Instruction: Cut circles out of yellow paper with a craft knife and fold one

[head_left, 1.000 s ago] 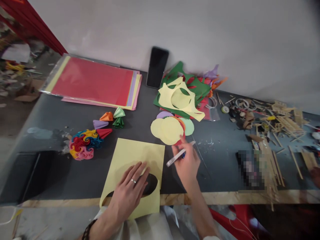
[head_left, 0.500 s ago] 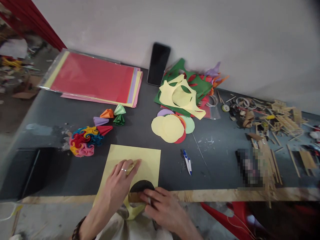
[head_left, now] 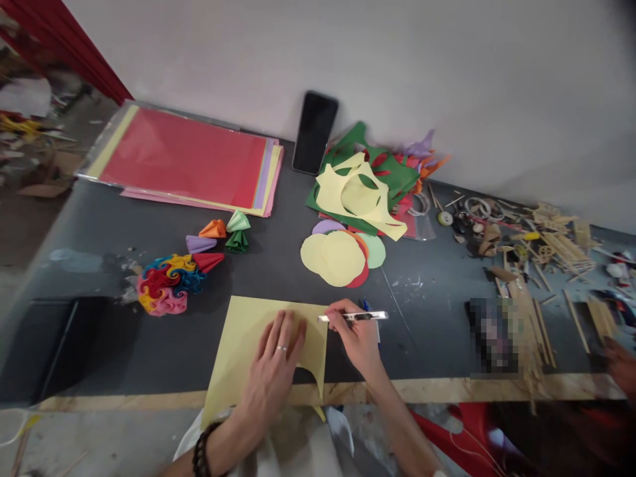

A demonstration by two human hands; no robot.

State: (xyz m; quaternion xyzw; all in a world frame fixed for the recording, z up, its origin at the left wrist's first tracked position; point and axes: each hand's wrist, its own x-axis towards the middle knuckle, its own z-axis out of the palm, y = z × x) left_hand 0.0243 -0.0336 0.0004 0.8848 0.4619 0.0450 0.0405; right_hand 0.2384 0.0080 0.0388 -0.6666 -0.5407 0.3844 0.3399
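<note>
Pale wall (head_left: 417, 73) is rising behind one dark grey tabletop (head_left: 437, 331). Along its back edge, one phone (head_left: 315, 132) is leaning between one packet of coloured sheets (head_left: 183, 156), toward the back left corner, and cut-out paper scraps (head_left: 325, 189), too overlapped to count. Five folded paper cones (head_left: 237, 242) and one multicoloured curled-paper cluster (head_left: 166, 281) are lying toward the left edge; at least six paper discs (head_left: 342, 258), two of them yellow, are overlapping in front of the scraps. One yellow sheet (head_left: 238, 338) is overhanging the front edge, a curved cut-out showing at its near right side; it is lying beneath the left hand (head_left: 272, 364) and left of the right hand (head_left: 358, 341). Left hand: palm down, fingers extended, resting on the sheet. Right hand: thumb and fingers gripping one slim cutter (head_left: 356, 317), its tip pointing over the sheet's far right corner; whether it is touching paper cannot be told. One blue-and-white tool (head_left: 366, 305), partly hidden, is lying just behind the right hand.
</note>
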